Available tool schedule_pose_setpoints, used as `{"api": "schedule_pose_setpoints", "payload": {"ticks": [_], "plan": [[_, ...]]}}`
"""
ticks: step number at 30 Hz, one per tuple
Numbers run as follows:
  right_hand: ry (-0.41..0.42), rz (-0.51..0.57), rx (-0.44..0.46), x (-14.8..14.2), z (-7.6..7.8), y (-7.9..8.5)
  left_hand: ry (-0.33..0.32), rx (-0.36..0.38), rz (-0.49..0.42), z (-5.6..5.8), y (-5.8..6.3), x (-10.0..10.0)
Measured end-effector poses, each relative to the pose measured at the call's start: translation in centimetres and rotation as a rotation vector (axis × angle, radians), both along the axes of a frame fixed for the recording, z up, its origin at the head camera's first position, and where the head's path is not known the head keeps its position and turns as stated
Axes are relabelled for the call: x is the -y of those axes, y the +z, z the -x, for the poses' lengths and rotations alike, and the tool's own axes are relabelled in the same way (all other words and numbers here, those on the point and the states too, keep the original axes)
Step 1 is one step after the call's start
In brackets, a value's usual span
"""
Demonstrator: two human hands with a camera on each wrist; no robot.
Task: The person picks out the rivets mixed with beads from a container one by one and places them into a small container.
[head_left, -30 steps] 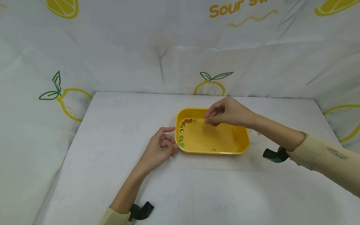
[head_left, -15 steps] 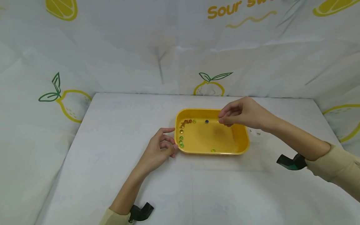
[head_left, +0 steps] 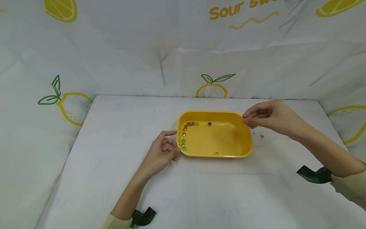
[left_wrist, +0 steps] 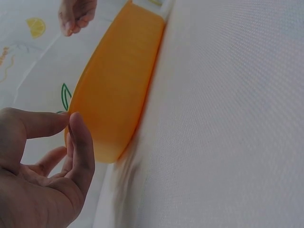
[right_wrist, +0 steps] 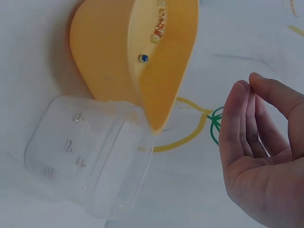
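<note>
A yellow rectangular tray (head_left: 211, 140) stands in the middle of the table. My left hand (head_left: 160, 154) touches its left end with relaxed fingertips. Along the tray's left and back sides lie several small shiny beads, amber ones (head_left: 193, 123) and green ones (head_left: 184, 141). Farther right is one dark blue bead (head_left: 209, 124), and a yellow-green bead (head_left: 216, 153) lies at the front wall. My right hand (head_left: 275, 116) hovers over the tray's back right corner. Its thumb and fingertips come together, and the right wrist view shows nothing between them.
A clear plastic container (right_wrist: 95, 152) with several tiny metallic-looking pieces stands against the tray's right end, nearly invisible in the head view. Behind the white table (head_left: 128, 114) hangs a white cloth (head_left: 137, 57) printed with lemons.
My right hand has moved right, from over the tray's back middle to its right corner. The blue bead it covered now shows in the tray. The left hand has not moved.
</note>
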State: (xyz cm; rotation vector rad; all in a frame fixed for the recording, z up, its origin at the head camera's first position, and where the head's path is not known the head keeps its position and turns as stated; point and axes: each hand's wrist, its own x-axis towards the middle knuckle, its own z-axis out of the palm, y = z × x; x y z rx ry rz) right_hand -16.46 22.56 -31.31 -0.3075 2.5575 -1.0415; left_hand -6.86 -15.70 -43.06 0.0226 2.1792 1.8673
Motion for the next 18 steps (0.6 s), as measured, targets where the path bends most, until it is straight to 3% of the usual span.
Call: {"api": "schedule_pose_setpoints", "payload": {"ticks": [8,18], "plan": [[-0.051,0.039,-0.037,-2.8,-0.4,-0.7,-0.010,-0.004,-0.008,-0.1,-0.1,0.0],[-0.071,-0.008,-0.036,-4.9,0.0,-2.1,-0.003,-0.004,-0.018,-0.1,-0.1,0.0]]}}
